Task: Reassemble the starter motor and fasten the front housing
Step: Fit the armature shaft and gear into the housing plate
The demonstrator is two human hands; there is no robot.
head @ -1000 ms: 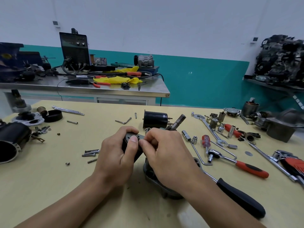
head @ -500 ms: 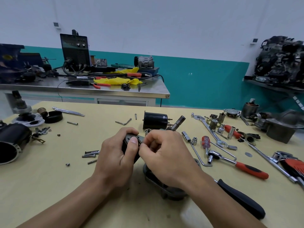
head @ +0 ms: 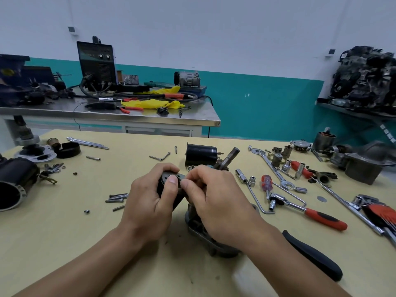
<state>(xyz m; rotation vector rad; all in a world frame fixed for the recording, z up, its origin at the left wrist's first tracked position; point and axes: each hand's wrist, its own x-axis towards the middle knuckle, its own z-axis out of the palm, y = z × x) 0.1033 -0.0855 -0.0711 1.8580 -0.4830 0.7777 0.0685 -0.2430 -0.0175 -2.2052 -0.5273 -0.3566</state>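
Centre frame, low on the table (head: 64, 232): my left hand (head: 150, 202) grips the black motor (head: 166, 176), thumb laid across its end face. My right hand (head: 216, 202) curls its fingers against that face; whether they pinch anything, I cannot tell. The grey housing (head: 196, 228) sits on the table beneath the right hand. Right of it lies a ratchet (head: 300, 207); beyond the hands stands a black cylinder (head: 201, 154).

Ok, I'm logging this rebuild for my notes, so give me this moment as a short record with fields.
Left hand: grips the black motor part
Right hand: fingers curled at that part's top; anything pinched is hidden
Grey housing: on the table, under the right hand
Ratchet: red-handled, lying right of the hands
Loose bolts: lying left of the hands
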